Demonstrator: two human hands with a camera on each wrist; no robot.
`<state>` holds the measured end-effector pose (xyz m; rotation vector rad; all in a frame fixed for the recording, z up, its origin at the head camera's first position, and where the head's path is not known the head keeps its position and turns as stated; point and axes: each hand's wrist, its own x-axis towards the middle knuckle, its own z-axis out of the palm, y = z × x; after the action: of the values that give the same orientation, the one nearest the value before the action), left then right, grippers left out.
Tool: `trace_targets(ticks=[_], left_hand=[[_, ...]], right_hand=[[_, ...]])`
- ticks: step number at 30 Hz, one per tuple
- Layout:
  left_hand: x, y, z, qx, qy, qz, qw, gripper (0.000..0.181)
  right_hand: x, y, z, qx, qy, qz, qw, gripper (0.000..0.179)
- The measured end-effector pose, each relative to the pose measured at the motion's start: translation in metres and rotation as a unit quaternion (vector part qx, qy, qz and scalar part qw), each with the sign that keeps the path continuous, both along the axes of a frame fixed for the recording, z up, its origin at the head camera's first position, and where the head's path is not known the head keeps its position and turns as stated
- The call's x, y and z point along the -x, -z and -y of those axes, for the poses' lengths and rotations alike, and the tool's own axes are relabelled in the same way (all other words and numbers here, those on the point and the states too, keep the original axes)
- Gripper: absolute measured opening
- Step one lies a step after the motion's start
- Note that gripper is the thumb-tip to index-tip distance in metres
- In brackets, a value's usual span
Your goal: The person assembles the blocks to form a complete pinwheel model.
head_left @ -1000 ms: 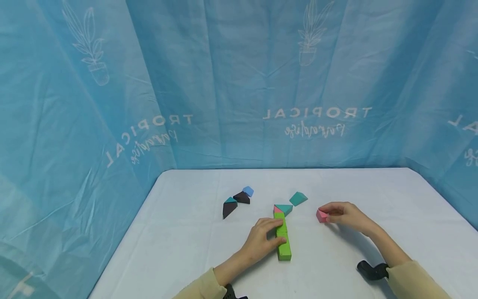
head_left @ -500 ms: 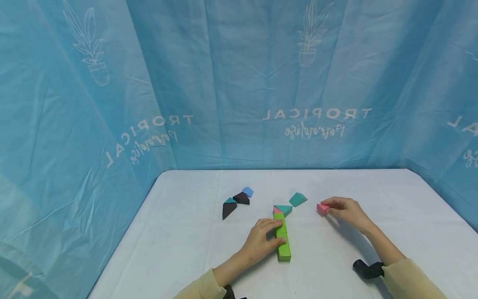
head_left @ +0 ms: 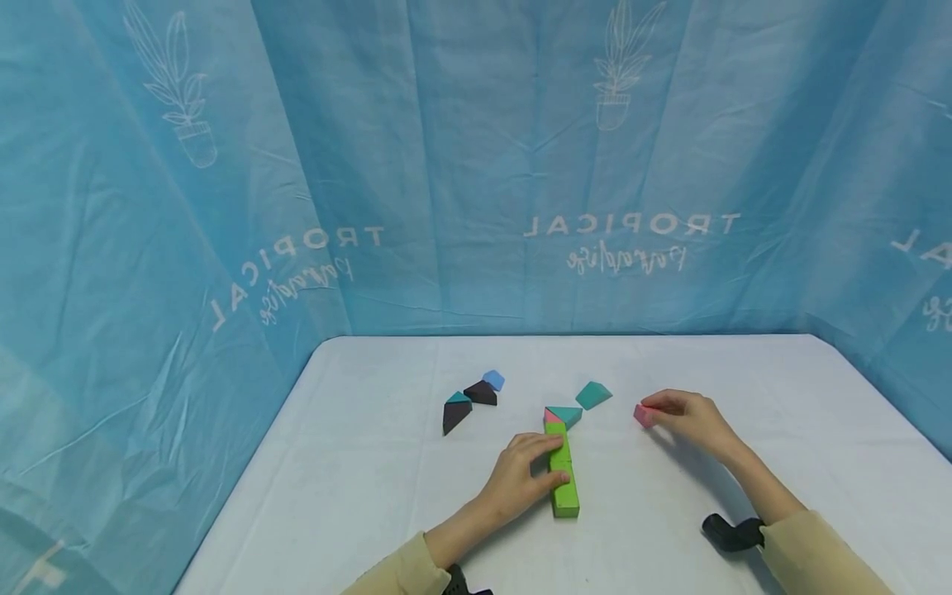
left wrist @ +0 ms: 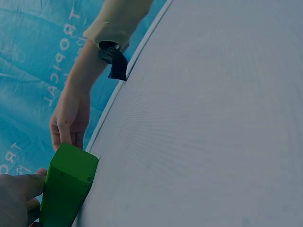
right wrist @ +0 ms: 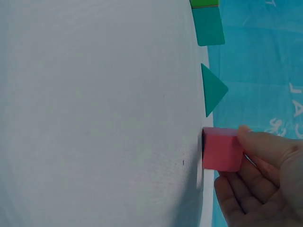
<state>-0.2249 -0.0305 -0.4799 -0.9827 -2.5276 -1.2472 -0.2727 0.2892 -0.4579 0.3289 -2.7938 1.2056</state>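
A row of green blocks [head_left: 566,497] runs toward the person on the white table. My left hand [head_left: 518,475] lies over the row from the left, its curved fingers and thumb holding the blocks. In the left wrist view the green block [left wrist: 68,179] shows up close, fingertips against its side. A pink triangular face [head_left: 553,416] and a teal block [head_left: 567,416] sit at the row's far end. To the right, my right hand [head_left: 687,419] pinches a small pink block [head_left: 643,416] between thumb and fingers. The right wrist view shows the pink block [right wrist: 222,149] with a square face toward the camera.
A separate teal block [head_left: 593,395] lies between the row and my right hand. At back left are two black blocks [head_left: 457,416], a small teal piece [head_left: 459,397] and a blue block [head_left: 493,379]. Blue printed curtains [head_left: 476,165] stand behind the table [head_left: 357,479].
My right hand has shifted slightly away from the person and right, and the pink block has turned in its fingers. The left hand and green row stay where they were.
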Motion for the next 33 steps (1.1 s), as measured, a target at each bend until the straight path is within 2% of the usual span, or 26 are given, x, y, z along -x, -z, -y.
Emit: trace_targets(ticks=[8, 13, 18, 23, 28, 33], left_hand=[[-0.0010, 0.0015, 0.0006, -0.004, 0.001, 0.000, 1.0000, 0.047], [-0.0011, 0.0011, 0.0005, -0.004, 0.000, -0.009, 1.0000, 0.047], [-0.0007, -0.0005, 0.0001, -0.005, -0.002, 0.002, 1.0000, 0.048], [-0.0005, -0.0004, 0.0002, -0.006, -0.003, 0.008, 0.9999, 0.048], [0.0000, 0.0008, -0.0001, -0.007, -0.002, 0.008, 0.9999, 0.048], [0.0001, 0.0004, -0.0003, -0.004, -0.005, 0.014, 0.9999, 0.049]], right_hand=[[0.0028, -0.0009, 0.0009, -0.024, 0.001, 0.006, 0.9997, 0.030], [0.0019, 0.0003, -0.0007, -0.022, 0.002, 0.014, 0.9997, 0.039], [0.0002, 0.0017, -0.0018, -0.021, -0.018, 0.009, 0.9996, 0.039], [0.0007, -0.0016, -0.0017, -0.018, -0.004, 0.014, 0.9997, 0.034], [0.0021, -0.0064, -0.0026, -0.009, 0.003, 0.028, 0.9996, 0.038], [0.0058, -0.0054, -0.0040, -0.026, 0.011, 0.037, 0.9989, 0.043]])
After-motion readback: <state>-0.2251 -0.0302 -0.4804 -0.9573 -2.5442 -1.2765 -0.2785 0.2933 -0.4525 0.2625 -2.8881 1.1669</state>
